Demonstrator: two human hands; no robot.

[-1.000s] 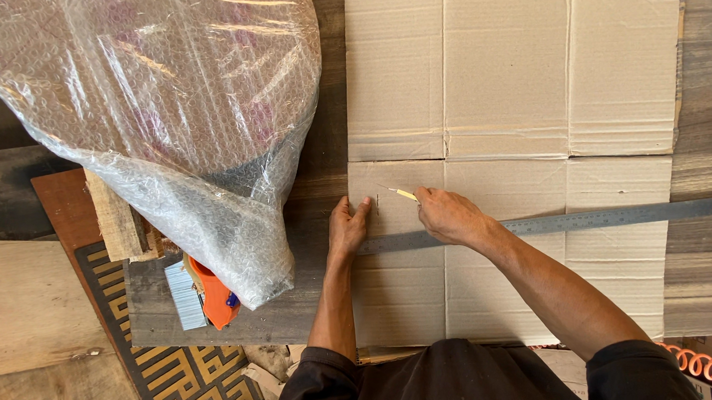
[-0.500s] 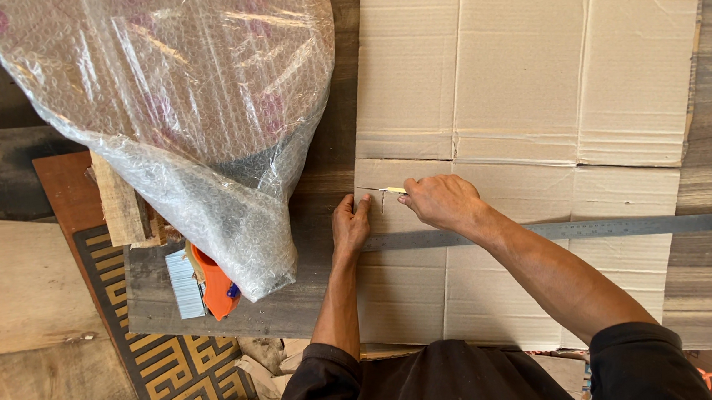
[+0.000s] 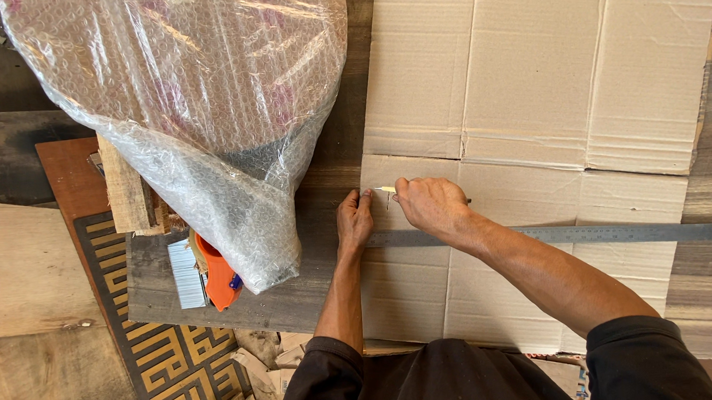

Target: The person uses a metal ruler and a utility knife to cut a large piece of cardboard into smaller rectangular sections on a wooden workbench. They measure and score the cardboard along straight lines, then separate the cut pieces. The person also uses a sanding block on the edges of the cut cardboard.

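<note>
A flattened cardboard sheet (image 3: 532,87) lies on a dark wooden table. A long grey metal ruler (image 3: 609,233) runs across it from the left edge to the right. My left hand (image 3: 354,221) presses flat on the ruler's left end at the cardboard's edge, fingers together. My right hand (image 3: 431,205) grips a thin yellow pencil (image 3: 384,190), its tip touching the cardboard just above the ruler, close to my left fingertips.
A big object wrapped in bubble wrap (image 3: 198,94) fills the upper left. Below it sits an orange tape dispenser (image 3: 215,272). Wooden boards (image 3: 19,274) and a black-and-gold patterned panel (image 3: 158,356) lie at the left.
My right hand has slid left with the pencil toward the cardboard's left edge, nearer to my left hand. The left hand has stayed on the ruler.
</note>
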